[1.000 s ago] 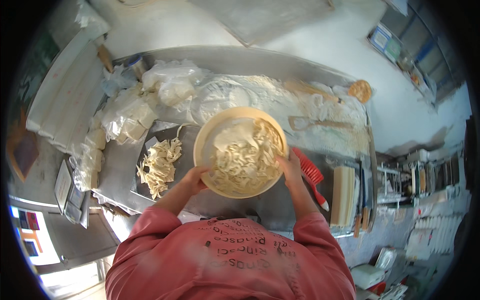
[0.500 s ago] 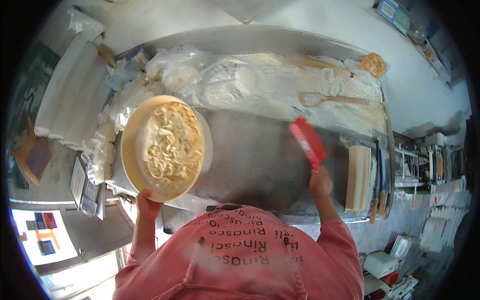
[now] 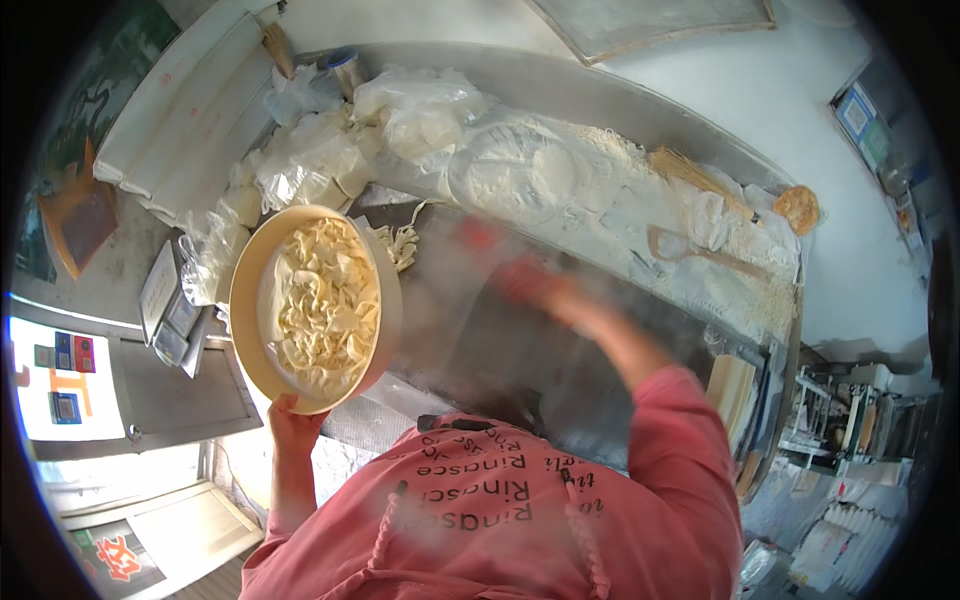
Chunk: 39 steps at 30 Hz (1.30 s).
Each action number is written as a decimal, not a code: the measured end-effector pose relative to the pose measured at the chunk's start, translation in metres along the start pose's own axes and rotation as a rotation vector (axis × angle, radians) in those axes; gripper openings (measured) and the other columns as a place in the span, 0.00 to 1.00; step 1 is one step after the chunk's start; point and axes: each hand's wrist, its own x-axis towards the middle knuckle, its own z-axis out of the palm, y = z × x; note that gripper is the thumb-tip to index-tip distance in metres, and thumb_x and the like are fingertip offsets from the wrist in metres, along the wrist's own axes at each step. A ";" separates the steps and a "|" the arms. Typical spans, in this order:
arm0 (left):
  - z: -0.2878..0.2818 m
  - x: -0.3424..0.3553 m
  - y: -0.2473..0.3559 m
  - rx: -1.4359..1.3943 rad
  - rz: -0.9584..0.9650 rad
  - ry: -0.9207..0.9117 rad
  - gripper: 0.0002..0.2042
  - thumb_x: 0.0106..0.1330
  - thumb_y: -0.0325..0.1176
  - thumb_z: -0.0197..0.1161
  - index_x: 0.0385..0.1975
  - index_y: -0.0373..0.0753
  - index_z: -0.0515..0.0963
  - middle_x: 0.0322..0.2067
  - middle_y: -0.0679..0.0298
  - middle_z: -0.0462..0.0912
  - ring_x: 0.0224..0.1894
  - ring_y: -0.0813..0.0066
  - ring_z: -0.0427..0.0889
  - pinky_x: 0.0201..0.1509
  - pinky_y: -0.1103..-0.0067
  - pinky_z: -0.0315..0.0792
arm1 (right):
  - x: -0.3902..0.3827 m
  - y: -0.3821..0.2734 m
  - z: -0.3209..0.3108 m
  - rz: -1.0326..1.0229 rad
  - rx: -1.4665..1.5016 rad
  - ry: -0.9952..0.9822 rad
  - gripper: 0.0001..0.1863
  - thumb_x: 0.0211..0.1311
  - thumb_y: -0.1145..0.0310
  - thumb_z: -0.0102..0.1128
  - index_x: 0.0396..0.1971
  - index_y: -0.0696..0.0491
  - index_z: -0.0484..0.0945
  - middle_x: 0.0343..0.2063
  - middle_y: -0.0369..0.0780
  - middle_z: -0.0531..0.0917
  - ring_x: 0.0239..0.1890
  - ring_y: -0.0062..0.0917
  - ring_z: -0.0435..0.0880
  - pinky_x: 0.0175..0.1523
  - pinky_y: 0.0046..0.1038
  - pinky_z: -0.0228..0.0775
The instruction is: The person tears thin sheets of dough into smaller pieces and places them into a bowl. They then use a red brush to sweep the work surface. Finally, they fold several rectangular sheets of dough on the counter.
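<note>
Floured steel table (image 3: 600, 110) — left hand (image 3: 292, 418) grips one pasta-filled bowl (image 3: 316, 308); right hand (image 3: 545, 292) blurred, grip unclear.

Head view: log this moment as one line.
left hand: grip on round tray of pasta strips, tilted | right hand: motion-blurred over metal worktop, grip unclear | flour pile behind

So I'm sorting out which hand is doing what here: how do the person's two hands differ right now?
The left hand shows sharp and grips the rim of the round cream bowl of pale pasta strips, holding it tilted; the right hand is a motion blur over the grey metal worktop. Whether the right hand holds anything cannot be told. Both come from pink sleeves.
</note>
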 end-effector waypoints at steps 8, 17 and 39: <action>0.042 0.008 -0.010 -0.008 -0.082 -0.223 0.28 0.53 0.33 0.49 0.56 0.31 0.60 0.52 0.50 0.71 0.52 0.54 0.74 0.53 0.58 0.73 | 0.045 0.042 -0.052 0.016 0.033 0.619 0.25 0.60 0.50 0.45 0.25 0.58 0.79 0.13 0.42 0.75 0.17 0.27 0.77 0.23 0.31 0.65; 0.059 0.036 -0.042 0.085 -0.207 -0.252 0.29 0.53 0.33 0.48 0.57 0.29 0.58 0.53 0.49 0.69 0.54 0.51 0.72 0.57 0.58 0.69 | -0.158 0.129 -0.018 0.376 0.080 0.406 0.20 0.57 0.52 0.54 0.35 0.56 0.77 0.29 0.50 0.80 0.33 0.41 0.80 0.39 0.38 0.70; 0.185 0.153 -0.053 0.399 0.128 -0.400 0.31 0.66 0.53 0.43 0.66 0.44 0.49 0.58 0.58 0.67 0.60 0.67 0.65 0.60 0.65 0.57 | -0.041 0.114 -0.047 -0.021 1.327 0.824 0.18 0.53 0.64 0.55 0.41 0.59 0.73 0.29 0.42 0.78 0.27 0.29 0.78 0.28 0.36 0.71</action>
